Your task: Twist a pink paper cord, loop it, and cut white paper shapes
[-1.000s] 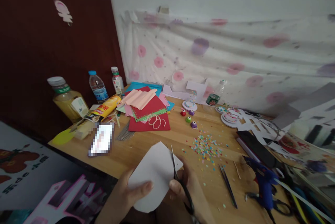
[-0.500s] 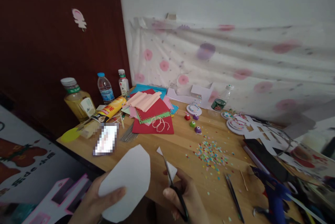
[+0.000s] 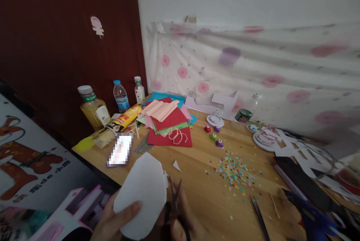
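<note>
My left hand (image 3: 118, 220) holds a white cut paper shape (image 3: 142, 194) by its lower edge, thumb on top, at the near edge of the wooden table (image 3: 202, 166). My right hand (image 3: 184, 216) grips black scissors (image 3: 174, 199), blades slightly apart and pointing up beside the paper's right edge. A small white triangular offcut (image 3: 177, 166) lies on the table just beyond the scissors.
A stack of coloured paper (image 3: 168, 124) and several bottles (image 3: 120, 96) stand at the back left, with a phone (image 3: 120, 149) near the left edge. Confetti (image 3: 234, 166), small punches (image 3: 214, 136), tweezers (image 3: 260, 216) and a blue glue gun (image 3: 315, 218) lie to the right.
The paper's corner was cut off and the offcut dropped onto the table. My left hand swung the paper left, then back to the scissors. The view drifted left.
</note>
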